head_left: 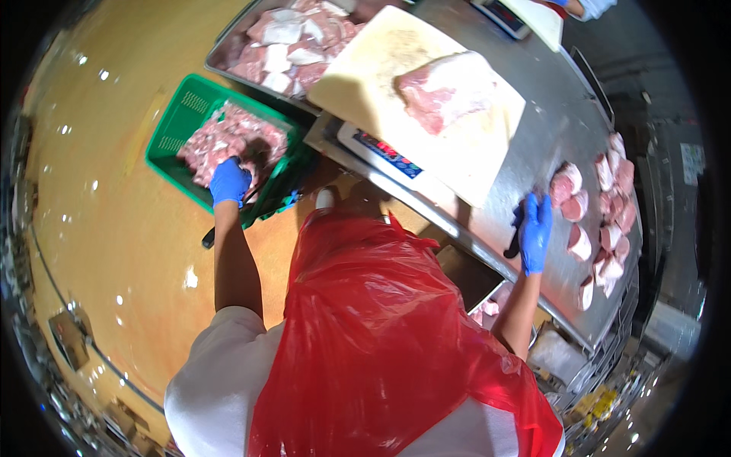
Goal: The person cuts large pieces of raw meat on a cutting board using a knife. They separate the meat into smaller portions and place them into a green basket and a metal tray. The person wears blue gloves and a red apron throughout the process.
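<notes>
My left hand (pixel 230 183), in a blue glove, reaches into a green plastic basket (pixel 161 145) of cut pink meat (pixel 221 137). Its fingers curl down against the meat, and their tips and whatever they grip are hidden. A black handle-like piece (pixel 208 239) sticks out beside the basket's near rim. Over the steel table (pixel 525 137), my right hand (pixel 536 232), also blue-gloved, is open with its fingers stretched. Nearest to it are several cut chunks of meat (pixel 566 185), just beyond the fingertips. A large piece of meat (pixel 445 91) lies on a white cutting board (pixel 365 84).
Beneath the board's near edge sits a scale (pixel 388 156) with a lit display. A metal tub (pixel 221 57) piled with meat stands at the far left of the board. More chunks (pixel 613 206) lie along the table's right side. Another person's arm (pixel 590 7) shows at the top right.
</notes>
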`<move>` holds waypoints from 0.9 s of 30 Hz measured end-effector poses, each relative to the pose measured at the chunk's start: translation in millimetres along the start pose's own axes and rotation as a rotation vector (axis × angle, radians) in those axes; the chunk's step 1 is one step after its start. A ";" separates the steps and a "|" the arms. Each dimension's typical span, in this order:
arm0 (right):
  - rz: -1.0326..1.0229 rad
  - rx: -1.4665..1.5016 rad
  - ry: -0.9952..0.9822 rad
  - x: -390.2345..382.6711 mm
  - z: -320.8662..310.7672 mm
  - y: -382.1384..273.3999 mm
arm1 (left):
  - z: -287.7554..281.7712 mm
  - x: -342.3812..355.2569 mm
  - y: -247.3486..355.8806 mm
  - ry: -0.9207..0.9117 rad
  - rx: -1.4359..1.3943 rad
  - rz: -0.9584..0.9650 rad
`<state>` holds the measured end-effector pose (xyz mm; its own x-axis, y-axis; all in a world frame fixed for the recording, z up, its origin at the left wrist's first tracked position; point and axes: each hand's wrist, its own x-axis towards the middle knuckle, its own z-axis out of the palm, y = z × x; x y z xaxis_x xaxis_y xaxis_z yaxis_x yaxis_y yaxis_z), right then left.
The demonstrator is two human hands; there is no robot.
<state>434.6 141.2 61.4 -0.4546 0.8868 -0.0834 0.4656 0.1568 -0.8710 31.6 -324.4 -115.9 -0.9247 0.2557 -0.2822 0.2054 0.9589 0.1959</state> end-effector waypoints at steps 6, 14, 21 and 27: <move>0.147 0.251 0.023 -15.9 -19.3 22.4 | 30.1 -25.0 -75.0 -0.329 0.243 -0.194; -0.180 0.446 0.072 -12.4 2.0 -67.3 | 110.1 -33.0 -137.2 -0.349 0.125 -0.308; 0.026 0.151 0.307 -64.5 36.0 -2.1 | 12.9 -89.7 -135.6 -0.545 -0.674 -0.515; 0.041 0.164 0.476 -99.7 44.0 25.3 | -55.7 -92.1 -112.0 -0.107 -1.148 -0.256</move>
<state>458.3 37.5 26.3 -0.0243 0.9967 0.0779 0.3329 0.0816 -0.9394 75.9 -462.2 -59.5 -0.8539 0.1334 -0.5030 -0.4417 0.3252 0.8361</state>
